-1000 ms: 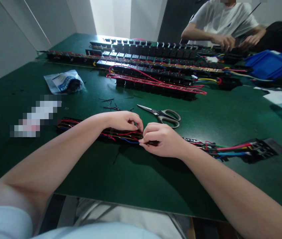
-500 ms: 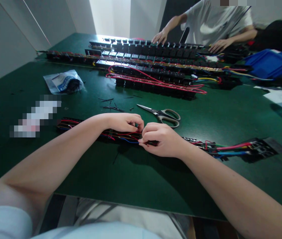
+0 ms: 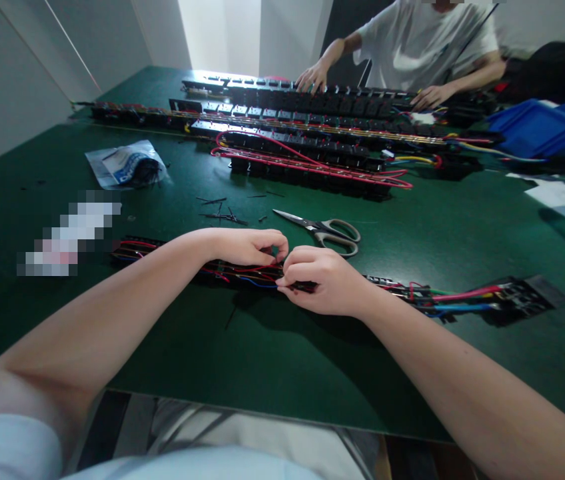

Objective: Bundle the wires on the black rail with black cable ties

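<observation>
A long black power strip housing lies across the table in front of me, its open side up, with red, blue and other wires along it. Over its middle, my left hand bends its fingers into a pinch at the wires. Close beside it, my right hand pinches thumb and index finger at the strip's near edge. Whatever either hand grips is too small or hidden to name. Scissors lie just beyond my hands, blades pointing left. Thin black offcuts, which look like cable-tie ends, are scattered to their left.
A clear bag of black ties lies at the left. Farther back are several black strips, one carrying looped red wires. Across the table, a co-worker's hands rest on the rearmost strip. A blue bin stands at the right.
My hands keep almost the same pinch over the strip. Across the table, the co-worker's hands have shifted slightly left.
</observation>
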Demonstrator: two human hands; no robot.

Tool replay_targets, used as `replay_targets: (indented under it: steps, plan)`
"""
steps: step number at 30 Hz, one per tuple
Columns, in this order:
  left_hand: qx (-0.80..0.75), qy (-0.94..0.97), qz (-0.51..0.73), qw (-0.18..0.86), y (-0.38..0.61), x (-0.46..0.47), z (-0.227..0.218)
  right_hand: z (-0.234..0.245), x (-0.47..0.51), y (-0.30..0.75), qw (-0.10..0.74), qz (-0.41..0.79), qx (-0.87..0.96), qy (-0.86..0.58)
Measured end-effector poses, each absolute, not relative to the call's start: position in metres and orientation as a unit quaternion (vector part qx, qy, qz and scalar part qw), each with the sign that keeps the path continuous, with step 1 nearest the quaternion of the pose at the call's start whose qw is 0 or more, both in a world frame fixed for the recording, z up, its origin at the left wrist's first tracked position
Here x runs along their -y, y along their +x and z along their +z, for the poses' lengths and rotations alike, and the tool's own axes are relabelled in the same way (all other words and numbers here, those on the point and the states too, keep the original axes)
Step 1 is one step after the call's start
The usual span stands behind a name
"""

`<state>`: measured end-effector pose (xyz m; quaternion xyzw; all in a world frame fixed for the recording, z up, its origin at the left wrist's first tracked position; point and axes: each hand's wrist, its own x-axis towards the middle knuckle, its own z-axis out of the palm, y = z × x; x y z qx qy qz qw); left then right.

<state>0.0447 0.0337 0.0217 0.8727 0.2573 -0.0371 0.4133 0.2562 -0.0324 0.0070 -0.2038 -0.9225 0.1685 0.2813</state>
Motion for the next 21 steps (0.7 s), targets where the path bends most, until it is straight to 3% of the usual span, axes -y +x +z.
replay_targets:
  steps: [15, 21]
  plan:
    - [-0.294, 0.864, -0.012, 0.409, 0.0472, -0.0308, 0.0244, 0.0063, 0.0288, 0.2540, 0.272, 0.147, 0.922, -0.233]
    - [-0.287, 0.862, 0.012, 0.418, 0.0454, -0.0322, 0.0220, 0.0091, 0.0255, 0.2555, 0.248, 0.222, 0.903, -0.272]
